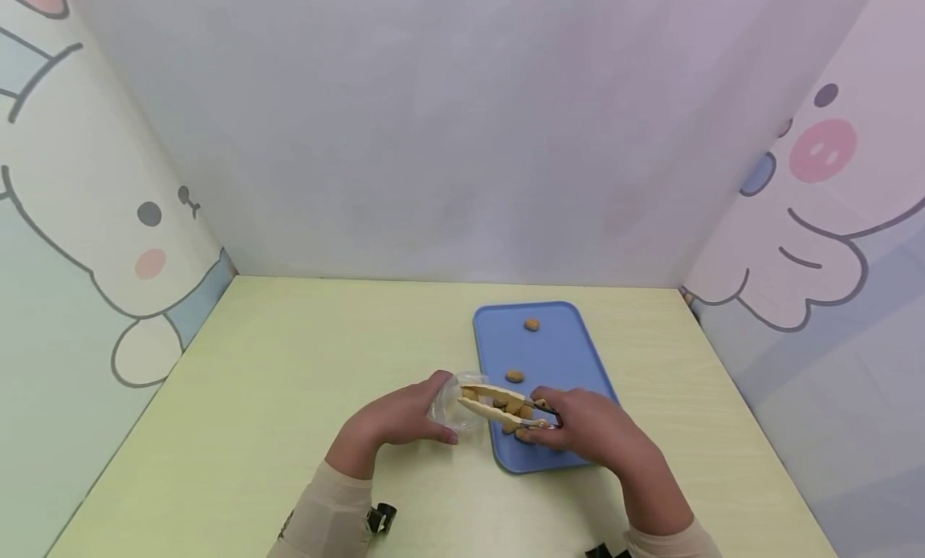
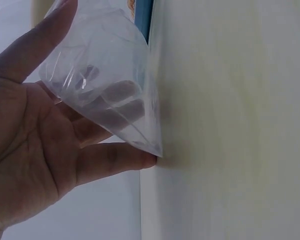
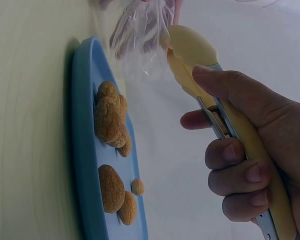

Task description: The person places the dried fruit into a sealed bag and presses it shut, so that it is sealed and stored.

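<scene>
My left hand (image 1: 408,413) holds a clear plastic bag (image 2: 107,70) upright on the table, thumb on one side and fingers round the other. With my right hand (image 1: 596,425) I grip a pair of cream-tipped tongs (image 3: 192,55), fingers wrapped round the handles. In the head view the tips of the tongs (image 1: 499,404) reach over the mouth of the bag (image 1: 450,405), and a brown piece shows between them. Several small brown cookie-like pieces (image 3: 107,120) with crackled surfaces lie on a blue tray (image 1: 535,353), partly hidden under the tongs and right hand.
The tray stands right of the bag on a pale wooden table (image 1: 347,325). One brown piece (image 1: 531,324) lies near the tray's far end, another (image 1: 515,376) near its middle. A grey wall (image 1: 433,140) rises behind; printed side walls flank the table.
</scene>
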Action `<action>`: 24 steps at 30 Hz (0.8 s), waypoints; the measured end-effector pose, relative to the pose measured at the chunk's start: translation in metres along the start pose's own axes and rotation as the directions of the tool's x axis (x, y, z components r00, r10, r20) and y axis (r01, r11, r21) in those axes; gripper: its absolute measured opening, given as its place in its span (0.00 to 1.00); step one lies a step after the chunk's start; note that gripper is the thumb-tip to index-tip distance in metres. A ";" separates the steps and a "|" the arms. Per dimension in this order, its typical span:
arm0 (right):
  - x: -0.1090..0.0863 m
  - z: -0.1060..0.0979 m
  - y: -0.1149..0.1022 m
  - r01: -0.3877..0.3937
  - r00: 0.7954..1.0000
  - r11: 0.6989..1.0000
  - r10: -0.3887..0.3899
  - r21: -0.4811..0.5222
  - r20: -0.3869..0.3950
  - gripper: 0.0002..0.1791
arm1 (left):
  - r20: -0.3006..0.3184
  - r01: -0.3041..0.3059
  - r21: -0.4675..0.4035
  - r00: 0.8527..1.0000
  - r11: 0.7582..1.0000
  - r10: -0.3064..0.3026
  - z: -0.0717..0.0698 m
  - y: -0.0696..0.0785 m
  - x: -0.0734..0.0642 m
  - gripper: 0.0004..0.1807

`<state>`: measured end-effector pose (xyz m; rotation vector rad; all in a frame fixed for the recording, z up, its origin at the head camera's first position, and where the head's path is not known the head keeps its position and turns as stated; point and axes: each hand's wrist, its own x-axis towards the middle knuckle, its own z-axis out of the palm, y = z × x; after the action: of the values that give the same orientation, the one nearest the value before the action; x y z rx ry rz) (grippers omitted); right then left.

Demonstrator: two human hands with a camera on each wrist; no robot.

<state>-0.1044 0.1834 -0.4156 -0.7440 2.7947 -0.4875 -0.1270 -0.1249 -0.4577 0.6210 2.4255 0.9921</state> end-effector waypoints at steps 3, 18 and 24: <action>0.000 0.000 0.000 0.000 1.000 1.000 0.000 -0.014 -0.008 0.26 | 0.004 0.000 0.002 1.000 1.000 0.000 0.000 0.000 0.000 0.40; -0.008 -0.016 0.014 -0.113 0.994 0.992 0.113 0.057 0.011 0.27 | 0.001 -0.007 0.018 1.000 1.000 0.007 0.000 -0.002 0.002 0.41; -0.012 -0.020 0.024 -0.112 0.993 0.991 0.113 0.067 -0.017 0.25 | 0.001 0.004 0.025 1.000 1.000 -0.004 0.001 -0.001 0.001 0.43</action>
<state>-0.1103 0.2144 -0.4044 -0.5672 2.8056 -0.5664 -0.1273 -0.1246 -0.4590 0.6253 2.4411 0.9608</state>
